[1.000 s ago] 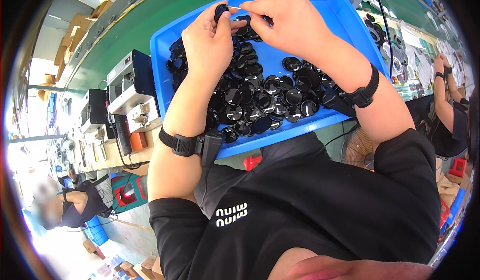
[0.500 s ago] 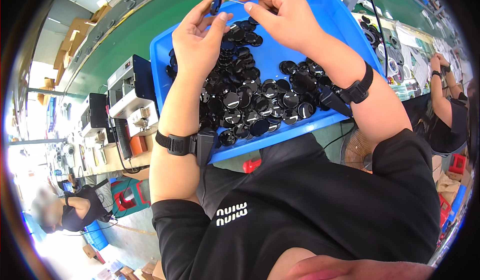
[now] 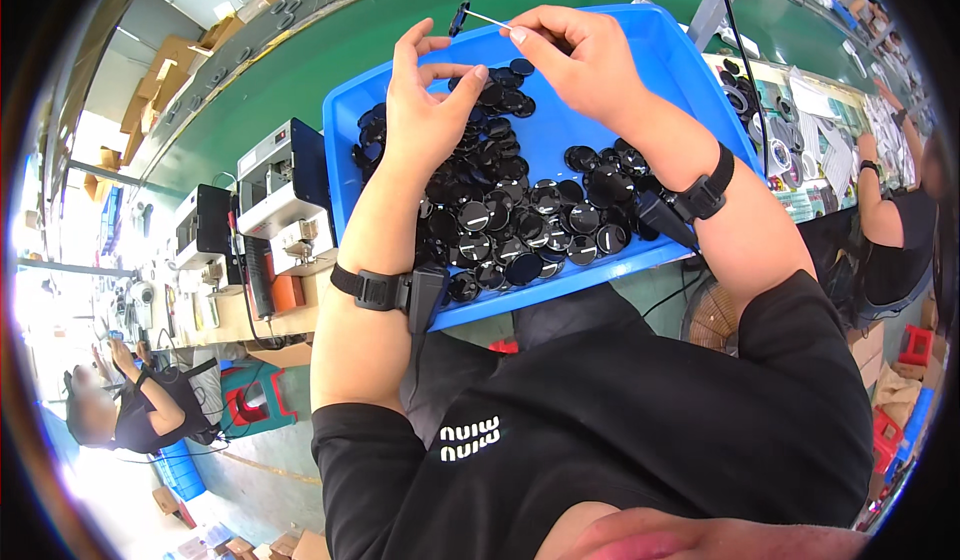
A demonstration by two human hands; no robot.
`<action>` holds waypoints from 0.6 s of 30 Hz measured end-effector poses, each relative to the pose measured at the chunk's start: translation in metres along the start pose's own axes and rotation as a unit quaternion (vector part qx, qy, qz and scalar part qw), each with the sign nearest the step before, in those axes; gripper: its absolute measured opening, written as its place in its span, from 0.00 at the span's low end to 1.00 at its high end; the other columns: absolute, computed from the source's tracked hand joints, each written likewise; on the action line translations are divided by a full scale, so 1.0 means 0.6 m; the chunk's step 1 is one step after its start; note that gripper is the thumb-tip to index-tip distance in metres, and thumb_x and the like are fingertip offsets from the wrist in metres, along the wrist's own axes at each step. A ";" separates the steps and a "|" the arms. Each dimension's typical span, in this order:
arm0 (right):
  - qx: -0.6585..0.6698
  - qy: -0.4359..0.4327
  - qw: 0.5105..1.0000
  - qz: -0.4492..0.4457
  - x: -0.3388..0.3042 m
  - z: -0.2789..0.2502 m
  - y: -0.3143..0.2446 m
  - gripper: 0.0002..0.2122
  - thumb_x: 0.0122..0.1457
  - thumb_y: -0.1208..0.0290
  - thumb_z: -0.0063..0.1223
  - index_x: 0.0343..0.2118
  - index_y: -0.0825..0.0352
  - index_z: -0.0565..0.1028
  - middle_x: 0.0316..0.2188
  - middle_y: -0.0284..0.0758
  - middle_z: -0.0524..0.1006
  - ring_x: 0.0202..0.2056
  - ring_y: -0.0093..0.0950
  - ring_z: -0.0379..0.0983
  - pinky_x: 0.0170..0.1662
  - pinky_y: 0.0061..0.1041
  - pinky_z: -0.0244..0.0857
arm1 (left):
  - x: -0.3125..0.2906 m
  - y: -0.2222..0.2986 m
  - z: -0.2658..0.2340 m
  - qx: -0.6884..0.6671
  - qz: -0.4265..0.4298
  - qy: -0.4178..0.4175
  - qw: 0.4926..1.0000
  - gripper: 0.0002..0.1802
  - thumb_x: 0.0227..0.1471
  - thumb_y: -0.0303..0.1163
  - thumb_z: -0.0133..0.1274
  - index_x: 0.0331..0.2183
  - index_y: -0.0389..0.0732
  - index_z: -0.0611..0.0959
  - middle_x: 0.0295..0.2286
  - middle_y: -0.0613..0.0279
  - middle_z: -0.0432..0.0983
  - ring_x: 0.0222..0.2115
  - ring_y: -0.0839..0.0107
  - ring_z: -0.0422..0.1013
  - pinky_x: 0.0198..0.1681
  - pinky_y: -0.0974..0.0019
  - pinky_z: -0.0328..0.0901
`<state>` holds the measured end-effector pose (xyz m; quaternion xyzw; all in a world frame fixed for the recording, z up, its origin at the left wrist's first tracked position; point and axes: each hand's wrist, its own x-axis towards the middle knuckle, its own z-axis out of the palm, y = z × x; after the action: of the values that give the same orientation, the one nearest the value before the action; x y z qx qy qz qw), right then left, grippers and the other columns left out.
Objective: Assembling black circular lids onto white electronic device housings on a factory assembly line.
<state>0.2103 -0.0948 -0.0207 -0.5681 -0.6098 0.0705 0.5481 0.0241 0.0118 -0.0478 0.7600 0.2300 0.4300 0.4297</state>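
Black disc (image 3: 459, 19) is held at the tip of a thin rod (image 3: 490, 21) pinched by the right hand (image 3: 585, 60); beside it, the left hand (image 3: 424, 110) is spread wide.

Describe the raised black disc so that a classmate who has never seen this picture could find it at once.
Find the big blue tray, then the right hand over its far part. Follow the thin rod pinched there leftward to the black disc at its end. Unlike the heaped discs in the tray, it is held up, nearly edge-on, against the green surface.
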 end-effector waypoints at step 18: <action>0.190 0.063 0.980 0.000 -0.002 -0.006 -0.007 0.08 0.68 0.71 0.59 0.41 0.70 0.86 0.22 0.19 0.73 0.23 0.09 0.60 0.25 0.17 0.52 | 0.012 0.003 -0.024 0.010 -0.040 0.018 0.999 0.38 0.57 0.25 0.63 0.63 0.31 0.63 0.52 0.49 0.70 0.37 0.72 0.78 0.32 0.67 0.79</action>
<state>0.2099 -0.0989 -0.0169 -0.4566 -0.5498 0.1494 0.6833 0.0157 0.0227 -0.0390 0.7466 0.2720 0.4237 0.4348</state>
